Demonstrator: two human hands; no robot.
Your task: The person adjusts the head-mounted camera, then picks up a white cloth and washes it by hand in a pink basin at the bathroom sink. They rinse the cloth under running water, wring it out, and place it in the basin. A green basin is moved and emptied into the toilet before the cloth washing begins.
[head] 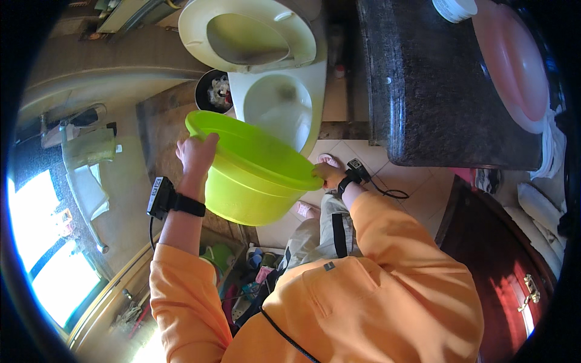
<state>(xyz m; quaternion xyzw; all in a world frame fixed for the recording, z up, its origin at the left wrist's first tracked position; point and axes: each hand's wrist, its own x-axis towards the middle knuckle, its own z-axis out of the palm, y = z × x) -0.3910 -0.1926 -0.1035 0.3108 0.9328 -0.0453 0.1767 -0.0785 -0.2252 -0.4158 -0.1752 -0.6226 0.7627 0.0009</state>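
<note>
A large lime-green plastic tub (249,199) is held up before me, tilted with its opening towards the toilet bowl (279,106). My left hand (198,152) grips the tub's rim at the left, thumb over the edge. At the opposite side, my right hand (329,175) grips the rim too. The tub's far edge overlaps the near part of the bowl in the picture; whether they touch, I cannot tell. Raised behind the bowl is the toilet seat (247,38). What the tub holds at its bottom is hidden by its near wall.
Beside the toilet stands a black waste bin (214,93) with crumpled paper. A dark stone counter (435,100) on the right carries a pink basin (513,59) and a white-lidded container (454,9). A reddish-brown door (488,272) is at lower right. Several items crowd the floor at lower left.
</note>
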